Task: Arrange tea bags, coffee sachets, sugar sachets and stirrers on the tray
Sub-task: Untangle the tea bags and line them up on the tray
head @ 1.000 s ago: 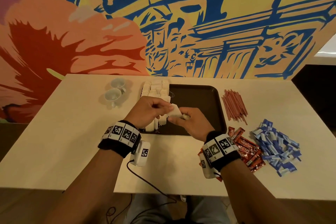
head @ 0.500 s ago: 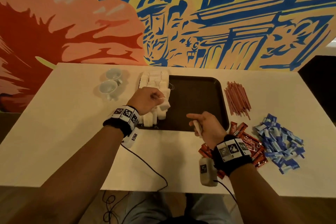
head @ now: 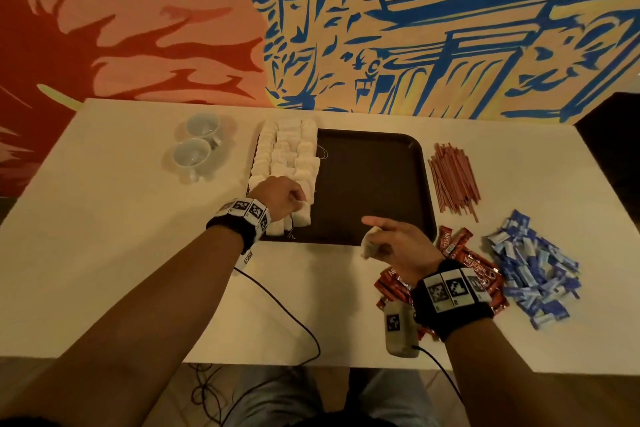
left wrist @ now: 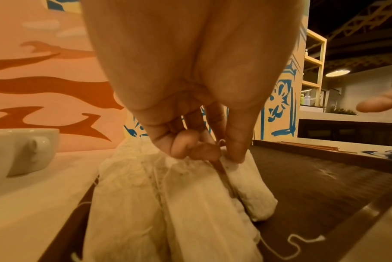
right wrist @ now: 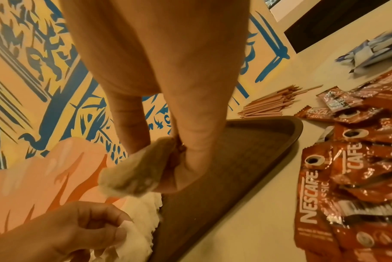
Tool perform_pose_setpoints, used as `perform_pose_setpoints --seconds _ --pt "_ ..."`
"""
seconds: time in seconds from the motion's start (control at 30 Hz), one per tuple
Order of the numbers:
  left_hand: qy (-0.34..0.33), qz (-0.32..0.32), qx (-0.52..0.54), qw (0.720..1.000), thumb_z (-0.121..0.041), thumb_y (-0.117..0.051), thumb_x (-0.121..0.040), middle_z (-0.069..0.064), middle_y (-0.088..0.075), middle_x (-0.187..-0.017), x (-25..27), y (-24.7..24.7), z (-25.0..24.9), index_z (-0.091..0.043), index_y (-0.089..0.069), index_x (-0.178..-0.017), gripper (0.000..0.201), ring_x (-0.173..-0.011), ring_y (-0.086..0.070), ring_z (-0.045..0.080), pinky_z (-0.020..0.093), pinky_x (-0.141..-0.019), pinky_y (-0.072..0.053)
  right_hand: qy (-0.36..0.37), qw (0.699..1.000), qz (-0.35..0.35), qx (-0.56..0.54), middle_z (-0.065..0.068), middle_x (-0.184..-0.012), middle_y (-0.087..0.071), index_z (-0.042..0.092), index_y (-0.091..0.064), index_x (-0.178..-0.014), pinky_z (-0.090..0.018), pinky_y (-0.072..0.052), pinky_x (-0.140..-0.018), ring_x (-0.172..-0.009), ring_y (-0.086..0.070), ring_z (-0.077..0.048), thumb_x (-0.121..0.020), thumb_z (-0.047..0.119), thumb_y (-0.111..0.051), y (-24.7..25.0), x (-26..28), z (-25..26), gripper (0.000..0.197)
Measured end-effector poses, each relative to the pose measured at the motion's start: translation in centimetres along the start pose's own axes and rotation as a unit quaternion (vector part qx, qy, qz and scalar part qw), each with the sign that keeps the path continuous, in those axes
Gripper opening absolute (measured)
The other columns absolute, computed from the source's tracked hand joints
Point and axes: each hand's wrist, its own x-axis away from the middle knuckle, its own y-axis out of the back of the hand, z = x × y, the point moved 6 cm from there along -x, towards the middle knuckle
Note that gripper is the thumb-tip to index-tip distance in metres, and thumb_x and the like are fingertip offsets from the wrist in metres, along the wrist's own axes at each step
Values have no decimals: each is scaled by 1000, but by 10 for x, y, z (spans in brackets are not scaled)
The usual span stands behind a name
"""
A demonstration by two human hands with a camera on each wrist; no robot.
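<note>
1. Tray (head: 367,184): dark, rectangular, at mid-table. Its left strip carries rows of white tea bags (head: 287,156); the rest is bare, presumably kept free for the other three item types.
2. Left hand (head: 282,198): fingers curled, thumb and fingertips pinching the top edge of a tea bag at the near end of the rows. In the left wrist view the pinch sits at the bag's upper seam (left wrist: 215,156). Judgement: an edge hold lets the bag be seated flush against its neighbour.
3. Right hand (head: 398,246): hovers over the tray's near right corner, index finger extended. Thumb and remaining fingers clasp a spare tea bag (right wrist: 134,175), seemingly staged for the next slot.
4. Coffee sachets (head: 464,260), red, lie heaped on the table just right of the tray. Blue sugar sachets (head: 533,263) lie further right. Stirrers (head: 453,180) are bundled beside the tray's right rim. All are off the tray.
5. Two white cups (head: 194,146) stand left of the tray.
6. Judgement: the tea-bag stage is near its end; three item types are not yet placed.
</note>
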Motion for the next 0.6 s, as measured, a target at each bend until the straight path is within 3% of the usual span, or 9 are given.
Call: perform_pose_setpoints --seconds 0.13,0.2,0.3,0.4,0.47,0.53,0.6 --pt "4 -9 -11 1000 -24 -72 -91 -6 -70 -98 -3 1 -1 -25 -75 -99 9 -94 -65 14 26 -84 -48 -12 1000 -3 -12 -11 -102 -75 13 -65 -121 -40 -56 -97 -106 -70 -27 -98 2 -59 1 2 -3 26" --pt "7 -11 -14 1000 -22 -72 -91 -3 -71 -106 -3 2 -3 -24 -74 -104 13 -99 -64 15 26 -87 -47 -14 1000 7 -11 -15 -113 -74 15 -68 -118 -41 -55 -99 -111 -70 -28 -98 6 -61 -2 4 -3 23" --pt "2 -32 -2 999 -23 -75 -89 -1 -67 -114 5 7 -9 -23 -71 -113 24 -107 -63 18 29 -94 -48 -10 999 0 -36 -12 -117 -74 14 -72 -117 -38 -57 -94 -111 -70 -27 -97 11 -65 -3 7 -3 22" --pt "-29 -76 91 993 -31 -72 -91 -7 -67 -106 28 16 -28 -24 -73 -107 18 -100 -63 11 31 -92 -50 -4 999 -16 -47 -8 -115 -75 14 -73 -118 -34 -56 -87 -111 -69 -25 -95 16 -69 -4 11 -2 23" --pt "-42 -48 190 980 -42 -65 -95 -13 -70 -104 51 15 -49 -25 -73 -109 23 -95 -63 3 28 -82 -50 3 999 -29 -46 -8 -115 -75 13 -73 -118 -32 -54 -83 -110 -68 -24 -95 17 -69 -5 15 -2 23" --pt "-50 18 253 966 -53 -60 -95 -14 -71 -102 75 7 -67 -28 -71 -115 34 -88 -67 5 25 -71 -50 15 998 -41 -52 -10 -116 -74 13 -74 -114 -32 -54 -81 -111 -68 -26 -94 17 -70 -7 19 -3 21" --pt "-66 68 297 950 -48 -67 -92 -9 -74 -101 92 -4 -79 -28 -70 -116 33 -83 -69 7 24 -68 -54 31 995 -46 -78 -14 -116 -74 8 -73 -113 -31 -56 -79 -109 -70 -28 -93 14 -71 -10 23 -5 21"
